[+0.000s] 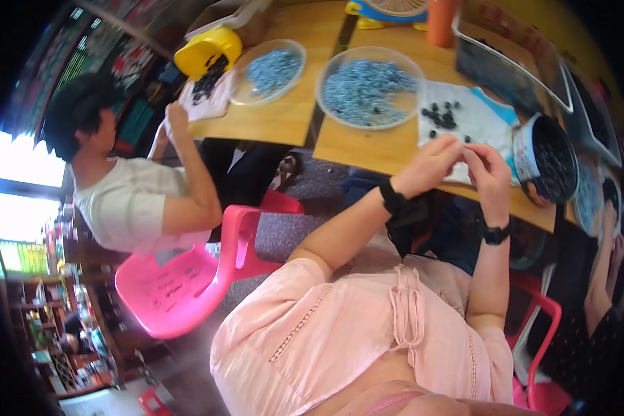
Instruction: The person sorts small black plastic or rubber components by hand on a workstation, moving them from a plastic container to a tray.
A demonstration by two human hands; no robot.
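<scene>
The person in the pink top holds both hands up close together over the near edge of the wooden table [367,149]. The left hand [431,165] has its fingers curled in and pinched at the tips. The right hand [489,170] is bent the same way, with its fingertips pressed right against those of the left hand. Something tiny seems to sit in the pinch, but it is too small to see what it is. A black band goes round each wrist.

Just past the fingertips lies a white cloth [475,121] with a few small dark beads [442,118] on it. To the right of the cloth a round tin [551,161] lies tipped on its side, and more dark beads show inside it. To the left of the cloth stands a clear bowl [369,87] full of little blue-grey bits.

Further left, another person in a white shirt sits on a pink chair [180,291] and reaches a hand [177,116] to a second cloth, near a yellow tub [204,50] and another clear bowl [272,71].
</scene>
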